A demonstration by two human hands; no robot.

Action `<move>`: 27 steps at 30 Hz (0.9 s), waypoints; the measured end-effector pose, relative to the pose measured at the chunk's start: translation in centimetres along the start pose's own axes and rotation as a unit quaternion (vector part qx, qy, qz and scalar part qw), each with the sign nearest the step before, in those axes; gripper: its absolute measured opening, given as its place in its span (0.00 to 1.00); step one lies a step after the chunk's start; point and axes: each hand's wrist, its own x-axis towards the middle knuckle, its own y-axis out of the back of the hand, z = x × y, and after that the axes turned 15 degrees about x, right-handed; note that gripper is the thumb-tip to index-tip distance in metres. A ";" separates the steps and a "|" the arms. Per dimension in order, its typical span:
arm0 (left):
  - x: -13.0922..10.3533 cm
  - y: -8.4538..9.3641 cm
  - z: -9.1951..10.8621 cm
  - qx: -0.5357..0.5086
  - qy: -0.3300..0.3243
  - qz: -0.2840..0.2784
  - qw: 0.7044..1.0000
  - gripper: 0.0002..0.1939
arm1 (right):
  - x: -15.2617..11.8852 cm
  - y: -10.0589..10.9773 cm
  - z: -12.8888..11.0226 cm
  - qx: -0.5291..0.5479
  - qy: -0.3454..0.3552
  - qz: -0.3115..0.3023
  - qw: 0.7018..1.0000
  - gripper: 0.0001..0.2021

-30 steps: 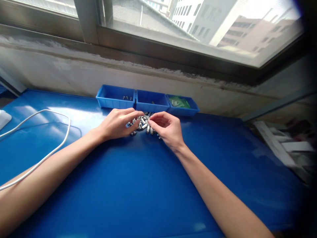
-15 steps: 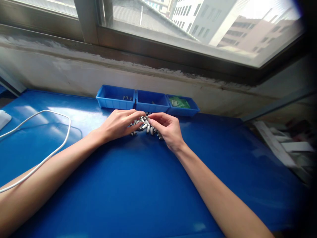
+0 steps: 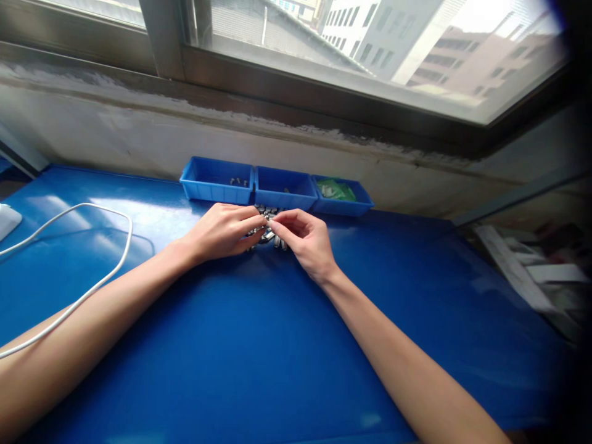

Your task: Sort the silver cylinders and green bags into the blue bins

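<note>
A heap of small silvery metal parts (image 3: 279, 242), some of them shaped like short cylinders or hex pieces, lies on the blue tabletop, partly hidden behind my hands. From the left, my left hand (image 3: 224, 229) reaches over the heap with its fingers bent and its fingertips pinched on a small metal part. My right hand (image 3: 308, 240) comes in from the other side, thumb and index finger pinched at the same small part. The fingertips of both hands meet just above the heap. The exact shape of the held piece is too small to make out.
Behind the heap stand three joined blue bins: the left bin (image 3: 217, 190) with several small metal parts, the middle bin (image 3: 287, 198), and the right bin (image 3: 361, 208) with a green bag (image 3: 337, 190). A white cable (image 3: 121, 262) crosses my left forearm. Beyond is a window.
My right hand has shifted slightly left, so its fingertips now meet those of my left hand and cover more of the heap. My left hand has barely moved.
</note>
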 end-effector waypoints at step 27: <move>0.4 -0.2 -2.2 -0.247 0.492 0.041 0.834 0.19 | -0.7 0.4 -0.2 -0.456 0.275 -0.296 0.793 0.08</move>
